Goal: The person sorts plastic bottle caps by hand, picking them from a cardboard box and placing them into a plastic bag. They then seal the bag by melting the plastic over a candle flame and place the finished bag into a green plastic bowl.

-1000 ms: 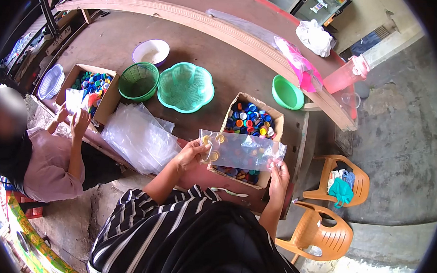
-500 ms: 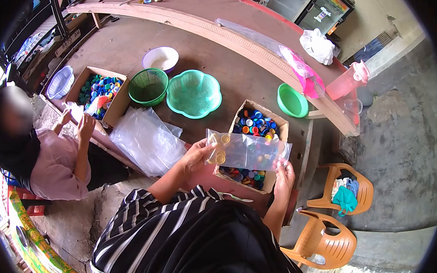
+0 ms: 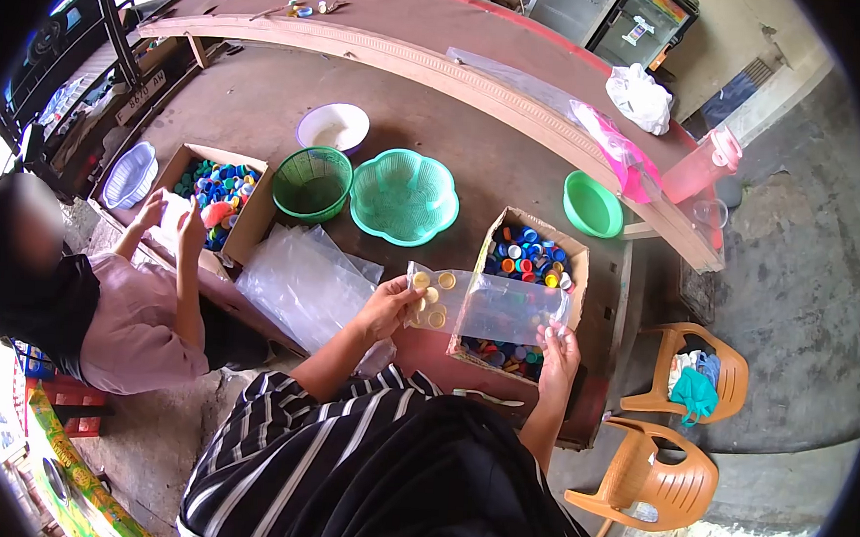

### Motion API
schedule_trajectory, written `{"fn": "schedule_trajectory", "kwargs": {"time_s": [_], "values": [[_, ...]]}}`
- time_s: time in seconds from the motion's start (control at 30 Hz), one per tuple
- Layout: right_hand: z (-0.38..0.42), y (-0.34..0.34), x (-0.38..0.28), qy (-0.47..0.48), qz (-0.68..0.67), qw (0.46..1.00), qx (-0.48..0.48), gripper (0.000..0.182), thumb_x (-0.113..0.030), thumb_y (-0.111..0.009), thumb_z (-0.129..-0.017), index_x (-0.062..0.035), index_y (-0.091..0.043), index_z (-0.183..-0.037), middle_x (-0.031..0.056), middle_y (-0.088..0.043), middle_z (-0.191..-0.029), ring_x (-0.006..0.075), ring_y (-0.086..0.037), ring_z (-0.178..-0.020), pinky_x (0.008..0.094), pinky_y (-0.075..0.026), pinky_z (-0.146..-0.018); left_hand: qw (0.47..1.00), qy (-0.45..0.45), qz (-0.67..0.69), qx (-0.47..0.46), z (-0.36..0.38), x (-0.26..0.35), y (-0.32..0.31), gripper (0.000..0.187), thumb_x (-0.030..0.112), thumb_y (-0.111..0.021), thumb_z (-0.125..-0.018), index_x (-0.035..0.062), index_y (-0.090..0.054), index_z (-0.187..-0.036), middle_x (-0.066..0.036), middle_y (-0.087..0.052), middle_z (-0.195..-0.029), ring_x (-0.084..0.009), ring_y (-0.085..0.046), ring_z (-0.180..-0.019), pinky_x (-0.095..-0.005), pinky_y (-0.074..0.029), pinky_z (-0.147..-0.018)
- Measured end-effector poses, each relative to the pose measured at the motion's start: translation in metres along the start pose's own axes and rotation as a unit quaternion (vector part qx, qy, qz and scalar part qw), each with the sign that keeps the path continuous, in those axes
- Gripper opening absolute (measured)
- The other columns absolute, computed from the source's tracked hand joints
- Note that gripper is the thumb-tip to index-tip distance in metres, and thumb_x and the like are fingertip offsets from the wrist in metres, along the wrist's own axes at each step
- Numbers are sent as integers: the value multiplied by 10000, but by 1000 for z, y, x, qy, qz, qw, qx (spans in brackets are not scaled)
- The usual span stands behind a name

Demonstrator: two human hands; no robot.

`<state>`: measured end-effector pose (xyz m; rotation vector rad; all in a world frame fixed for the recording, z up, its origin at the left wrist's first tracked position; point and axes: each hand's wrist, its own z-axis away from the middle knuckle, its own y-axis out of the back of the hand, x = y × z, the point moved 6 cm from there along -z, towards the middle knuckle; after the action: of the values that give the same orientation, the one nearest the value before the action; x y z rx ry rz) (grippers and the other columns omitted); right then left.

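Observation:
Stretched level between my hands is a clear plastic bag (image 3: 511, 308). Several yellow bottle caps (image 3: 436, 318) lie inside its left end. My left hand (image 3: 388, 305) pinches that end, thumb on top near the caps. At the opposite end, my right hand (image 3: 558, 347) grips the bag's edge between thumb and fingers. Beneath the bag stands a cardboard box (image 3: 577, 253) of mixed bottle caps (image 3: 524, 255), mostly blue with some red, white and yellow; the bag covers its middle. A stack of clear plastic bags (image 3: 301, 280) lies left of my left hand.
Behind the box are a green scalloped basket (image 3: 405, 198), a dark green basket (image 3: 312, 183), a white basin (image 3: 332, 127) and a green bowl (image 3: 592, 205). At left, a co-worker (image 3: 141, 320) handles something white beside another box of caps (image 3: 220, 197). Orange chairs (image 3: 668, 480) stand right.
The view has shifted, so the surroundings appear further right. The caps in the bag have spread, with more showing near my left hand. Both hands keep hold of the bag.

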<state>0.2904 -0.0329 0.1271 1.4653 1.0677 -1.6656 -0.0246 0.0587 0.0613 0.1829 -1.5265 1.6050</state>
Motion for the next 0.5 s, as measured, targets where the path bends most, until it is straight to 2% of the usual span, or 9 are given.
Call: {"fn": "schedule_trajectory", "kwargs": {"time_s": [0.17, 0.27, 0.5], "values": [[-2, -3, -9, 16, 4, 1000, 3, 173, -77, -630, -947, -16, -607, -1107, 65, -614, -1113, 178, -636, -999, 309, -498, -849, 999, 14, 30, -8, -13, -7, 4, 154, 114, -591, -975, 30, -633, -1097, -37, -693, -1006, -121, -668, -887, -269, -554, -792], [-5, 0, -13, 19, 4, 1000, 9, 180, -73, -632, -944, -8, -606, -1111, 68, -616, -1103, 177, -635, -996, 304, -494, -849, 998, 26, 41, -31, -20, -15, 4, 147, 119, -589, -977, 33, -639, -1085, -37, -695, -1009, -117, -668, -903, -266, -554, -809], [-10, -4, -15, -1, 8, 1000, 12, 187, -67, -623, -949, 0, -599, -1122, 71, -616, -1088, 170, -631, -990, 300, -491, -844, 996, 44, 77, 2, -27, -25, 10, 175, 136, -592, -978, 31, -643, -1109, -35, -698, -1021, -117, -669, -915, -267, -557, -811]]}}
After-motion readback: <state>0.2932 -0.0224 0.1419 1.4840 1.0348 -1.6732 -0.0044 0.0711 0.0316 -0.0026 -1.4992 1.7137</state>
